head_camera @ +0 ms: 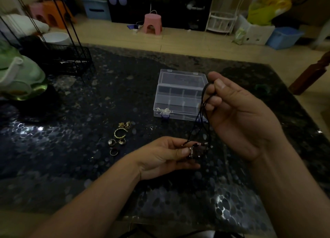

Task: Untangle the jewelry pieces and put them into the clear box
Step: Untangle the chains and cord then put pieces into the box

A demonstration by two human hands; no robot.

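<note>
Nearest the camera, the left hand (166, 154) pinches a dark square pendant (197, 151) between thumb and fingers, just above the dark pebble-patterned table (75, 166). From the pendant, several strands of thin black cord (200, 112) rise to the right hand (237, 116), which holds their upper ends gathered between thumb and curled fingers. The strands cross one another between the two hands; whether they are knotted cannot be told.

Handling judgement: the cord looks light, limp and likely to snag on itself. The pendant appears to be the only rigid, weighted part. Grip the pendant by its edges and take the cord near its ends, then draw loops apart gently; hard pulling would probably tighten any tangle.

On the table left of the left hand lie loose gold-coloured pieces: a band ring (114, 152), two stone-set rings (117, 141), an open bangle (120, 132) and a small clump of gold chain (124, 125). All look small and hard, best taken by fingertip pinch.

Farther back stands the clear box (178, 98), lid raised, compartments exposed; a pale silvery piece (163, 110) lies in its near-left compartment.
</note>
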